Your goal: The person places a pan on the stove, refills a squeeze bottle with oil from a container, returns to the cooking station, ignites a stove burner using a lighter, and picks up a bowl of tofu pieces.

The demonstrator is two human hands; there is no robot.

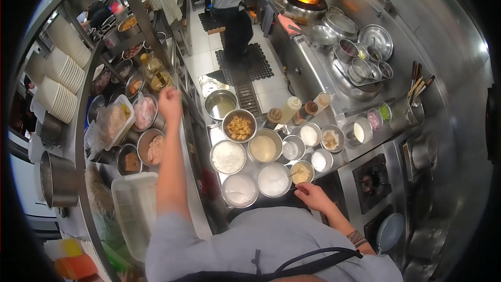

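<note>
The left hand (pixel 170 105) is stretched forward with its fingers curled, and a bottle of yellow liquid (pixel 160 79) is seen just beyond it; whether the bottle is gripped or only approached cannot be told. Pale raw meat (pixel 145 112) is set in a bowl just left of that hand, and minced meat (pixel 155 150) is kept in another bowl on its near side. Farther back toward the body, a white tray (pixel 119 198) is placed below the left forearm. The right hand (pixel 312 197) is held low and close to the body, its fingers bent; whether anything is pinched in them cannot be made out. Pale yellow paste (pixel 302 170), with a spoon in it, is contained in a small bowl just ahead of the right fingertips, on the steel bench (pixel 215 134). Ahead and to the left of that hand, brown cubes (pixel 239 128) and white powder (pixel 227 156) are held in larger bowls. A burner (pixel 368 181) is positioned to its right.
</note>
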